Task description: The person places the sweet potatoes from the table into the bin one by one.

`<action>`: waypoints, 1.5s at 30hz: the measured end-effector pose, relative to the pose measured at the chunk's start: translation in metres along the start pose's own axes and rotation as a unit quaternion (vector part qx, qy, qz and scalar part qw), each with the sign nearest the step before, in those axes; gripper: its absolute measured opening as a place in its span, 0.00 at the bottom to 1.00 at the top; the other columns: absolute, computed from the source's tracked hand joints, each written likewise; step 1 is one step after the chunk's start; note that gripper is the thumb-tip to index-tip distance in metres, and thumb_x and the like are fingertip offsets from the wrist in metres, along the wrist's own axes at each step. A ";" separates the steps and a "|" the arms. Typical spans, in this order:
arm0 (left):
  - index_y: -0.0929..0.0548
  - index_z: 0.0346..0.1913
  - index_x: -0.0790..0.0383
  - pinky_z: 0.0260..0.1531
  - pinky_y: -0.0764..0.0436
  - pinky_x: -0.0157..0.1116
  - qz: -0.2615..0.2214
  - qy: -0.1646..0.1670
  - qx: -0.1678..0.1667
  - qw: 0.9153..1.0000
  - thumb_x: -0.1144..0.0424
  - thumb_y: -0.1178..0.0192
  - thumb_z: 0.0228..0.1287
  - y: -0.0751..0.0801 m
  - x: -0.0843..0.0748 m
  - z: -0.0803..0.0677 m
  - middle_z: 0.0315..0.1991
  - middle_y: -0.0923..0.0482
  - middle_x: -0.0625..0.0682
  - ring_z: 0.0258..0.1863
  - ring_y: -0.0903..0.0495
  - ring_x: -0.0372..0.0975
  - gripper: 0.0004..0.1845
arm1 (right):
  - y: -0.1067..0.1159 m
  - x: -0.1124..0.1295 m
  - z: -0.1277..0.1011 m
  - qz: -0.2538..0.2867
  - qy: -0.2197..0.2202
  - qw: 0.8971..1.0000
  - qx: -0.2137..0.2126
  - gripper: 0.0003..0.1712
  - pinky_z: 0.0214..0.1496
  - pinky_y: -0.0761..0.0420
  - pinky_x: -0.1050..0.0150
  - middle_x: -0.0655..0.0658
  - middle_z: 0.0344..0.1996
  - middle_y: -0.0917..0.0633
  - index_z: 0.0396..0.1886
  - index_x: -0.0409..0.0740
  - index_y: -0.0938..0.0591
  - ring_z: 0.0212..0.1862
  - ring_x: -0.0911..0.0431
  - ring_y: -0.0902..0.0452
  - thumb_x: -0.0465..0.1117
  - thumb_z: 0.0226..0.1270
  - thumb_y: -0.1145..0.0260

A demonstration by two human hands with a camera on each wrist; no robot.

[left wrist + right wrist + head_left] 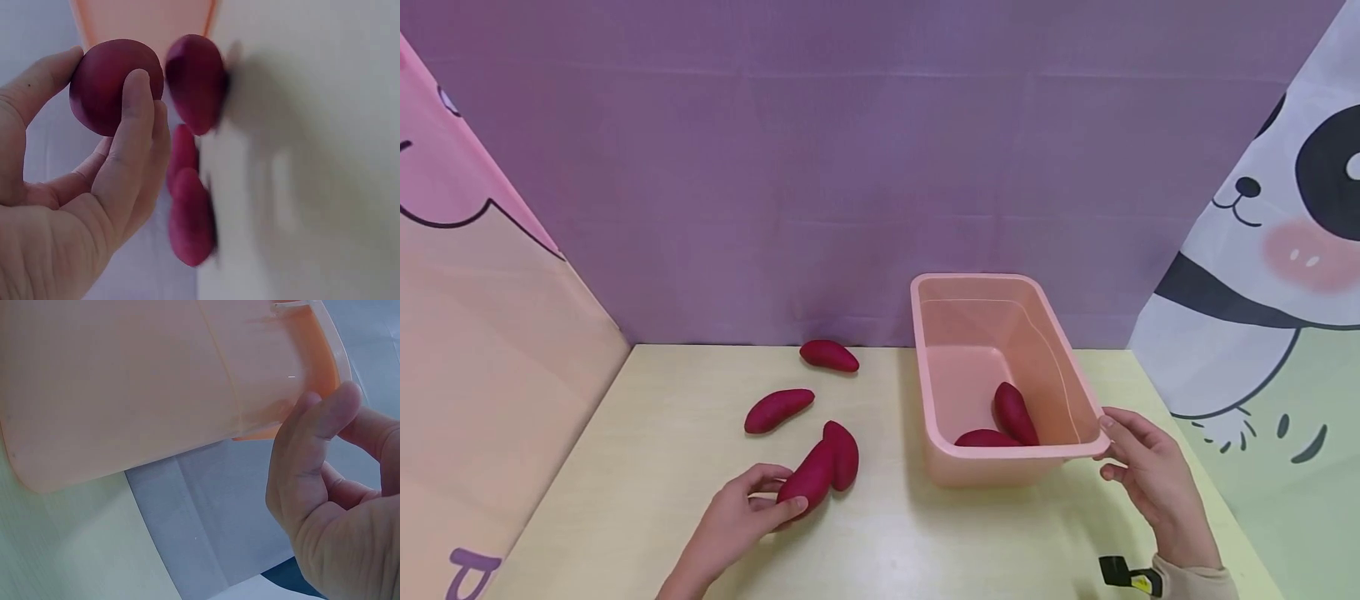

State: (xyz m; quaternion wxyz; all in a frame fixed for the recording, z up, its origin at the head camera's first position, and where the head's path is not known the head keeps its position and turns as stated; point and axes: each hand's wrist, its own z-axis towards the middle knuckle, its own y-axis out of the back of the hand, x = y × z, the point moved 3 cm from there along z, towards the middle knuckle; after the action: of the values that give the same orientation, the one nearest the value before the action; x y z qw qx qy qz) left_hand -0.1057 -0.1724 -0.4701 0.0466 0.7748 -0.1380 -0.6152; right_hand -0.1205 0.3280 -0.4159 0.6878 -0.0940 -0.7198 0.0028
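Observation:
My left hand (730, 521) grips a dark red sweet potato (807, 483) between thumb and fingers. In the left wrist view that held sweet potato (100, 81) is seen end-on, lifted off the table. Just behind it, overlapped in the head view, lies a second sweet potato (846, 457). On the right, my right hand (1157, 471) pinches the near right corner of a pink plastic bin (927, 379) at the rim. From the right wrist view, the fingers (300, 456) curl under that rim beside the bin's outer wall (125, 387). Inside are two sweet potatoes (1015, 414), one partly hidden by the near rim.
Farther back on the pale table (662, 433) lie one sweet potato (778, 410) and another (829, 356) near the back edge. A purple cloth (775, 167) hangs behind the table, with printed cloths, one showing a panda (1247, 187), at the sides.

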 end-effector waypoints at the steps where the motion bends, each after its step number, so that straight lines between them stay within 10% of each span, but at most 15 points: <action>1: 0.20 0.56 0.63 0.37 0.16 0.38 -0.001 -0.008 0.002 1.000 0.55 0.24 0.55 0.000 -0.005 0.003 0.48 0.19 0.56 0.40 0.13 0.44 0.28 | 0.000 0.000 0.000 0.002 0.000 1.000 0.001 0.10 0.23 0.20 0.67 0.51 0.34 0.15 0.46 0.50 0.14 0.29 0.59 0.19 0.36 0.76 0.39; 20: 0.21 0.57 0.62 0.42 0.15 0.42 -0.028 -0.107 0.056 0.992 0.56 0.25 0.57 -0.025 -0.115 0.074 0.51 0.20 0.58 0.38 0.13 0.46 0.27 | -0.001 -0.001 0.001 -0.015 0.006 1.000 0.006 0.09 0.23 0.19 0.67 0.51 0.35 0.15 0.47 0.50 0.14 0.29 0.59 0.19 0.37 0.76 0.39; 32: 0.19 0.52 0.63 0.37 0.14 0.41 -0.044 -0.121 0.090 0.988 0.59 0.25 0.57 -0.086 -0.192 0.127 0.45 0.19 0.58 0.41 0.16 0.46 0.22 | -0.001 0.001 0.000 -0.022 0.006 1.000 0.000 0.08 0.24 0.19 0.68 0.51 0.35 0.15 0.47 0.50 0.15 0.29 0.60 0.19 0.39 0.75 0.38; 45: 0.16 0.47 0.66 0.34 0.14 0.40 -0.072 -0.136 0.138 0.978 0.61 0.24 0.57 -0.152 -0.238 0.147 0.41 0.17 0.57 0.34 0.13 0.46 0.19 | -0.001 0.002 -0.001 -0.015 0.005 1.000 0.002 0.08 0.23 0.20 0.68 0.50 0.34 0.16 0.48 0.47 0.15 0.29 0.59 0.20 0.36 0.75 0.38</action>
State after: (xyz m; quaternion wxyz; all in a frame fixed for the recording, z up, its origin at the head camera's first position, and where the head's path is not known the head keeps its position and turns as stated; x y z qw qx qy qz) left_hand -0.2723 0.0522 -0.3176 -0.1240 0.6907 -0.1703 -0.6918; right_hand -0.1193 0.3272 -0.4140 0.6919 -0.0819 -0.7174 -0.0065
